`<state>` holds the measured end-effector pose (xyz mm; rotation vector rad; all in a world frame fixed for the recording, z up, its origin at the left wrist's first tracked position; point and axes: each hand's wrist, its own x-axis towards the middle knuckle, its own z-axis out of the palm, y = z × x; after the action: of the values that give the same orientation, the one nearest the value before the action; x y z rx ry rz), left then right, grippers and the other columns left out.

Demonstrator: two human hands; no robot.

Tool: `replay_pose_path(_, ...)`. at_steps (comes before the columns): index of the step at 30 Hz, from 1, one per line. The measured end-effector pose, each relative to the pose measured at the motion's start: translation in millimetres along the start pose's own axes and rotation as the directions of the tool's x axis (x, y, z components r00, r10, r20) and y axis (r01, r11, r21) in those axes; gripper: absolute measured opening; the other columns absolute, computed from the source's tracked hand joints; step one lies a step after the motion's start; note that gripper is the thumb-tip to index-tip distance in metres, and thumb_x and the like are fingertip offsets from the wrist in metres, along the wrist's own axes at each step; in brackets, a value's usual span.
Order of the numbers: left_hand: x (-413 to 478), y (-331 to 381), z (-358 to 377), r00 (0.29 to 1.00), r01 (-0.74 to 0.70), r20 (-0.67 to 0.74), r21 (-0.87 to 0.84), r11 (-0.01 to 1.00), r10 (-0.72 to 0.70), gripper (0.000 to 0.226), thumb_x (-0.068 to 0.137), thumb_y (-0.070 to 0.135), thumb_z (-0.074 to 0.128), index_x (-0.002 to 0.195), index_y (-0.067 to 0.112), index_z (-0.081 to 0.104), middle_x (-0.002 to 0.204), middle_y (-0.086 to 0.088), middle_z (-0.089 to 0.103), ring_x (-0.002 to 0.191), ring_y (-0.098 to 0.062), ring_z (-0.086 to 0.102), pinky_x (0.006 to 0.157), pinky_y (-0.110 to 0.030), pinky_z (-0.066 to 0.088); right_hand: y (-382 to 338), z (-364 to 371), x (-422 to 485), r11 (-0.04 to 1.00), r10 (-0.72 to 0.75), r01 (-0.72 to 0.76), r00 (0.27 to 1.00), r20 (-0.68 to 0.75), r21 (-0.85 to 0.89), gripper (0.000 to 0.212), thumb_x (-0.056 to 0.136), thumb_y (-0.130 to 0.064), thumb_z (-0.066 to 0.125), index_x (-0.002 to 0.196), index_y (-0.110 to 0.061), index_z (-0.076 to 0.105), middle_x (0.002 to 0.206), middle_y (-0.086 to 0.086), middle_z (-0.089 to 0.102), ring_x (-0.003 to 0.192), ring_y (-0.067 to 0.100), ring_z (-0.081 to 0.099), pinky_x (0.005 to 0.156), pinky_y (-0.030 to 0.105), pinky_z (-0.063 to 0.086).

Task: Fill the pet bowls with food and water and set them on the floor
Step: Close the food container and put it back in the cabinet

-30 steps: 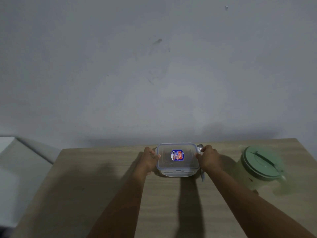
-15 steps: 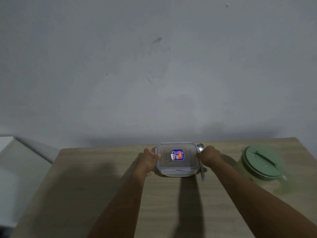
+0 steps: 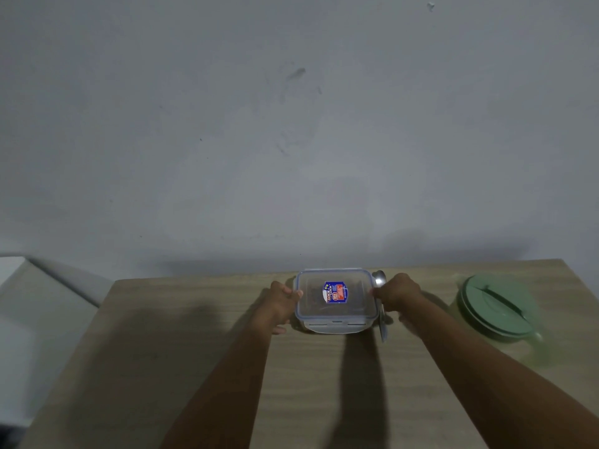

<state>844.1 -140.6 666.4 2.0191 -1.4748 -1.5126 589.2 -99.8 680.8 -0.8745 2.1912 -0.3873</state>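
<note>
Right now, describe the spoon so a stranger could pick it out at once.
On the wooden table, near its far edge, sits a clear lidded container. The spoon lies along the container's right side, partly under the right hand. It alone is slim shiny metal; the green jug sits farther right.

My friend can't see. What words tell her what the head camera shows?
A person's left hand and right hand grip the sides of a clear square plastic container with a blue-edged lid on a light wooden table. A metal spoon lies beside its right side, and a pale green lidded jug stands farther right.
</note>
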Motion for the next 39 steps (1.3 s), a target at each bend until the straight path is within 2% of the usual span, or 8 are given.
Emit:
replay_pose_path(7, 0, 0, -1, 1.000, -0.007, 0.010, 0.000, 1.000, 0.007, 0.034, 0.098, 0.053, 0.057, 0.118, 0.026, 0.049, 0.116, 0.003, 0.060, 0.083, -0.016, 0.066, 0.073, -0.036, 0.057, -2, -4, 2, 1.000, -0.001, 0.001, 1.000, 0.011, -0.008, 0.045, 0.084, -0.036, 0.079, 0.106, 0.001, 0.064, 0.098, 0.016, 0.072, 0.083, 0.028, 0.073, 0.062, 0.029, 0.049)
replay_pose_path(11, -1, 0, -3, 1.000, -0.019, 0.013, 0.017, 1.000, 0.019, 0.031, 0.096, 0.056, 0.057, 0.109, 0.030, 0.050, 0.118, 0.003, 0.061, 0.091, -0.020, 0.069, 0.073, -0.036, 0.059, -2, -4, 4, 1.000, 0.004, -0.004, 1.000, 0.017, 0.013, 0.039, 0.086, -0.030, 0.078, 0.105, 0.001, 0.065, 0.077, 0.011, 0.067, 0.076, 0.026, 0.071, 0.065, 0.035, 0.053)
replay_pose_path(15, -2, 1, -5, 0.999, -0.006, 0.037, -0.001, 1.000, 0.006, 0.033, 0.098, 0.054, 0.057, 0.115, 0.027, 0.049, 0.119, 0.001, 0.061, 0.090, -0.020, 0.066, 0.079, -0.038, 0.057, -1, -2, 9, 1.000, -0.006, 0.006, 1.000, 0.015, 0.010, 0.041, 0.085, -0.032, 0.078, 0.106, 0.002, 0.067, 0.085, 0.013, 0.071, 0.082, 0.027, 0.074, 0.079, 0.037, 0.059)
replay_pose_path(20, -5, 5, -5, 0.998, -0.002, 0.062, -0.011, 1.000, 0.002, 0.037, 0.101, 0.050, 0.055, 0.126, 0.022, 0.049, 0.115, 0.002, 0.059, 0.089, -0.020, 0.064, 0.085, -0.038, 0.055, 2, -1, 15, 0.999, 0.008, -0.009, 1.000, 0.022, 0.044, 0.038, 0.086, -0.030, 0.078, 0.102, 0.003, 0.069, 0.074, 0.010, 0.067, 0.059, 0.018, 0.063, 0.068, 0.030, 0.051)
replay_pose_path(26, -6, 5, -6, 0.999, -0.008, 0.042, -0.017, 1.000, 0.008, 0.034, 0.098, 0.052, 0.058, 0.117, 0.025, 0.052, 0.115, 0.001, 0.062, 0.087, -0.019, 0.066, 0.078, -0.036, 0.055, 3, 1, 16, 0.987, 0.065, -0.076, 0.994, 0.085, 0.140, 0.029, 0.087, -0.021, 0.075, 0.104, 0.002, 0.068, 0.096, 0.019, 0.073, 0.089, 0.030, 0.072, 0.052, 0.029, 0.045)
replay_pose_path(32, -8, 6, -7, 1.000, -0.027, -0.007, -0.002, 1.000, 0.027, 0.032, 0.096, 0.051, 0.062, 0.111, 0.024, 0.059, 0.113, -0.003, 0.067, 0.091, -0.023, 0.069, 0.075, -0.037, 0.060, 8, 4, 13, 0.975, 0.068, -0.088, 0.992, 0.102, 0.204, 0.030, 0.086, -0.024, 0.076, 0.103, 0.000, 0.069, 0.099, 0.019, 0.071, 0.093, 0.033, 0.070, 0.052, 0.026, 0.043)
replay_pose_path(35, -12, 8, -4, 1.000, -0.023, 0.009, 0.017, 1.000, 0.023, 0.035, 0.100, 0.048, 0.058, 0.116, 0.018, 0.068, 0.115, -0.008, 0.069, 0.099, -0.028, 0.070, 0.080, -0.040, 0.060, 9, 4, 12, 0.973, 0.064, -0.086, 0.992, 0.106, 0.213, 0.031, 0.086, -0.025, 0.076, 0.104, -0.001, 0.069, 0.101, 0.019, 0.071, 0.094, 0.034, 0.069, 0.053, 0.028, 0.044)
replay_pose_path(39, -13, 10, 1, 0.999, -0.042, -0.008, 0.033, 0.999, 0.043, 0.031, 0.102, 0.041, 0.058, 0.107, 0.013, 0.071, 0.123, -0.019, 0.070, 0.109, -0.035, 0.068, 0.091, -0.048, 0.060, 9, 3, 12, 0.972, 0.066, -0.089, 0.992, 0.110, 0.219, 0.029, 0.086, -0.024, 0.075, 0.102, 0.000, 0.070, 0.100, 0.020, 0.072, 0.091, 0.033, 0.070, 0.052, 0.028, 0.045)
